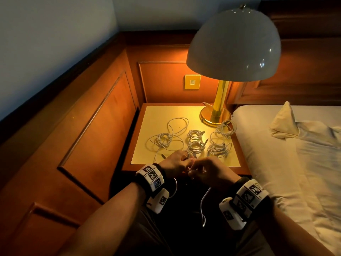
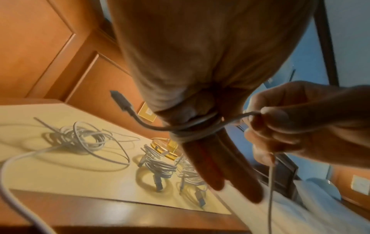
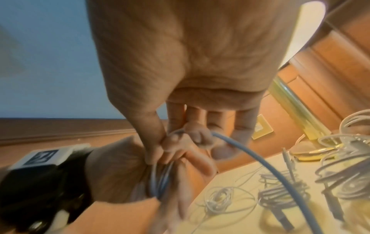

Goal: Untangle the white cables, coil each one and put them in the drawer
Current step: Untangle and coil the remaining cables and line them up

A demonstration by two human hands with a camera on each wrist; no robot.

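My left hand [image 1: 185, 160] hovers over the nightstand's [image 1: 158, 115] front edge with its fingers [image 2: 230, 174] straight. A white cable [image 2: 197, 130] is wound around them in several turns, and the thumb pins it. The cable's plug [image 2: 120, 99] sticks out to the side. Right beside it, my right hand [image 1: 196, 169] pinches the same cable [image 3: 260, 159] between thumb and fingers [image 2: 266, 114]. Its free length hangs down between my wrists [image 1: 203, 209]. On the tabletop lie a loose tangle [image 1: 164, 139] and three small coils [image 1: 196, 146]. No drawer is in view.
A brass lamp [image 1: 221, 100] stands at the nightstand's back right corner, with looser cable loops [image 1: 226, 130] by its base. The bed [image 1: 276, 154] adjoins the right side. Wood panelling [image 1: 92, 126] closes the left and back, and a wall switch [image 1: 192, 82] sits on the back panel.
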